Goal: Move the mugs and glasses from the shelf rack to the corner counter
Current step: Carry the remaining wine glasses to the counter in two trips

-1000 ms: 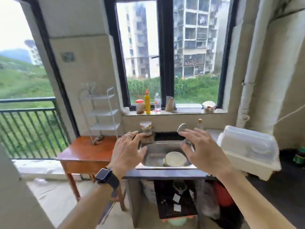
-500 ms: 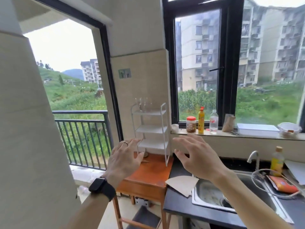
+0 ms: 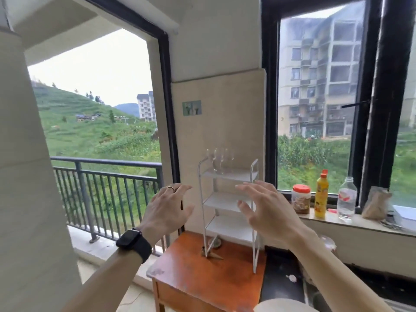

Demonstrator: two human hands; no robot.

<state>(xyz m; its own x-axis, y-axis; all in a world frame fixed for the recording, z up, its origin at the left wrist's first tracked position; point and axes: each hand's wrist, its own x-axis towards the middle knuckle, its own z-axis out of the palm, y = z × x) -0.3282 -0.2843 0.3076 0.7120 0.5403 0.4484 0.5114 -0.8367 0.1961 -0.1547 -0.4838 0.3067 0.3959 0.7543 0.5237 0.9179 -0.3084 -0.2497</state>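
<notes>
- Plainly at the approach stage: nothing gripped, nothing lifted off the shelves yet.
- Far left, a balcony railing (image 3: 105, 176) behind the open doorway; no part in the task.
- Left hand (image 3: 166, 210), one of two raised: fingers spread and slightly curled, empty, hovering in the air left of the rack and short of it; a black watch (image 3: 134, 242) on the wrist, one ring on a finger.
- Wooden side table (image 3: 202, 278), one, carrying the rack at its back edge near the wall; a small tool or scrap lying by the rack's foot, too unclear to name.
- White shelf rack (image 3: 229, 199), one, three tiers counted; lower two tiers apparently bare.
- Stemmed glasses (image 3: 220, 159), clear and hard to separate against the wall: three likely, perhaps four, standing upright together on the top tier, probably kept high to be out of the way. No mugs to be seen.
- Right hand (image 3: 267, 210): also open, fingers fanned, holding nothing, overlapping the rack's right side from this angle, below the glasses; both palms facing inward, probably readying a two-handed reach upward.
- Windowsill (image 3: 337, 221) to the right: one red-lidded jar (image 3: 301, 199), one yellow bottle (image 3: 321, 193), one clear bottle (image 3: 347, 199), one paper bag (image 3: 374, 203).
- Corner counter not identifiable with certainty; only a dark worktop strip (image 3: 281, 287) right of the table.
</notes>
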